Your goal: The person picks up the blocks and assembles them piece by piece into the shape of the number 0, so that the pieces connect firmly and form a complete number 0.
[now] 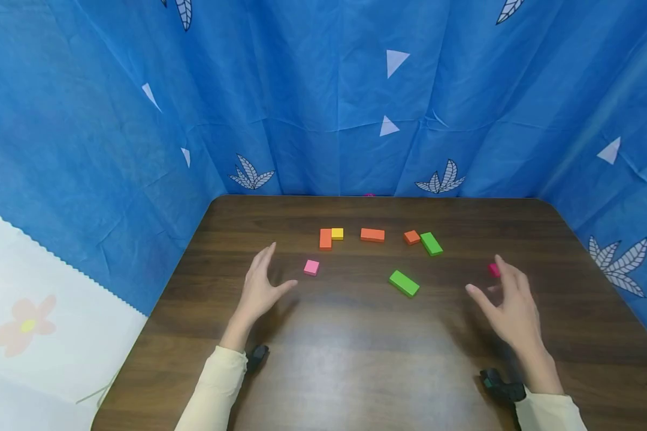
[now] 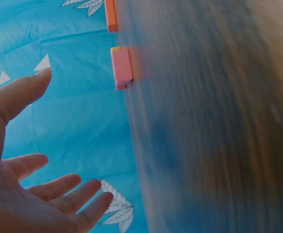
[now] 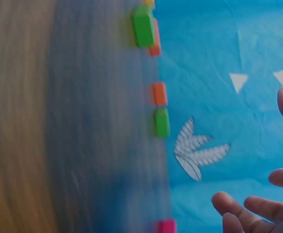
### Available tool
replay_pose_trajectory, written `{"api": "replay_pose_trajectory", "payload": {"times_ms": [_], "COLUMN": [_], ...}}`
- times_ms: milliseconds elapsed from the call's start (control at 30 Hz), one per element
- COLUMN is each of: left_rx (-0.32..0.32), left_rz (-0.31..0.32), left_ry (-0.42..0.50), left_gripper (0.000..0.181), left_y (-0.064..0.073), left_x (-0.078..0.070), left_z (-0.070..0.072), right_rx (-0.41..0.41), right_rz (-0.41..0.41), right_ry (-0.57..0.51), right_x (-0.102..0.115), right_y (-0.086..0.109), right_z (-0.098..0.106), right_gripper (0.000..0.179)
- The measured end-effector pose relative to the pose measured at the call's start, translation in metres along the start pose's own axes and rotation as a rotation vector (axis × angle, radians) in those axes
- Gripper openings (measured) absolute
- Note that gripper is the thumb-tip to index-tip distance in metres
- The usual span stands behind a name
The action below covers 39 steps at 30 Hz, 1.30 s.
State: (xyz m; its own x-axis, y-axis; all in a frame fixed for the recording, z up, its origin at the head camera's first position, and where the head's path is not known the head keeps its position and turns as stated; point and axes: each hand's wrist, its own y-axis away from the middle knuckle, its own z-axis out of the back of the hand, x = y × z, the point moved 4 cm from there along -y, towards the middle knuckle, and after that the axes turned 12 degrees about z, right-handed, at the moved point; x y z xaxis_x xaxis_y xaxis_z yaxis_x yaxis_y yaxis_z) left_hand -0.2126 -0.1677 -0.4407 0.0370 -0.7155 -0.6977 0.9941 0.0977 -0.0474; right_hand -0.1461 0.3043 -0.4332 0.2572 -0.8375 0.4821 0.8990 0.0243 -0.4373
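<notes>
My left hand (image 1: 260,291) hovers over the left part of the table, fingers spread and thumb apart, holding nothing. A pink block (image 1: 311,267) lies just to the right of its thumb. My right hand (image 1: 512,308) is held over the right side, thumb and fingers apart, also with nothing in it. A magenta block (image 1: 494,270) sits beyond its fingertips, partly hidden by them. Between the hands lies a green block (image 1: 404,284), set at a slant. In the left wrist view the pink block (image 2: 122,67) appears beyond the open fingers.
Farther back stand an orange block (image 1: 326,239) touching a yellow block (image 1: 337,234), another orange block (image 1: 372,235), and a small orange block (image 1: 412,237) beside a second green block (image 1: 431,244). A blue curtain (image 1: 323,108) hangs behind the wooden table (image 1: 334,371).
</notes>
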Motion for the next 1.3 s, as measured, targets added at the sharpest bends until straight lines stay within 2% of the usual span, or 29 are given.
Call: {"api": "replay_pose_trajectory", "payload": {"times_ms": [100,267,400,533,733,900,1100,1300], "left_rx": [0.018,0.097,0.15,0.163,0.154,0.148,0.136,0.131], "left_rz": [0.021,0.121,0.158,0.159,0.111,0.067,0.05,0.053], "left_ry": [0.098,0.263,0.32,0.355,0.318,0.275,0.233,0.199], "left_gripper": [0.095,0.089,0.086,0.084,0.083,0.082,0.077,0.067], "left_y": [-0.007,-0.018,-0.024,-0.028,-0.031,-0.032,-0.034,-0.033], "left_x": [-0.001,0.0,0.001,0.002,0.006,0.006,0.007,0.006], "left_z": [-0.007,-0.021,-0.035,-0.047,-0.061,-0.064,-0.065,-0.066], "right_rx": [0.079,0.171,0.233,0.278,0.266,0.219,0.153,0.12], "right_rz": [0.016,0.037,0.011,-0.031,-0.054,-0.064,-0.024,0.016], "right_ry": [-0.028,-0.086,-0.137,-0.185,-0.233,-0.245,-0.262,-0.263], "right_x": [0.005,0.013,0.018,0.022,0.029,0.031,0.03,0.028], "right_y": [-0.006,-0.019,-0.024,-0.027,-0.027,-0.024,-0.022,-0.019], "right_z": [-0.014,-0.038,-0.057,-0.072,-0.084,-0.089,-0.092,-0.095], "right_gripper": [0.085,0.084,0.082,0.081,0.079,0.077,0.071,0.064]}}
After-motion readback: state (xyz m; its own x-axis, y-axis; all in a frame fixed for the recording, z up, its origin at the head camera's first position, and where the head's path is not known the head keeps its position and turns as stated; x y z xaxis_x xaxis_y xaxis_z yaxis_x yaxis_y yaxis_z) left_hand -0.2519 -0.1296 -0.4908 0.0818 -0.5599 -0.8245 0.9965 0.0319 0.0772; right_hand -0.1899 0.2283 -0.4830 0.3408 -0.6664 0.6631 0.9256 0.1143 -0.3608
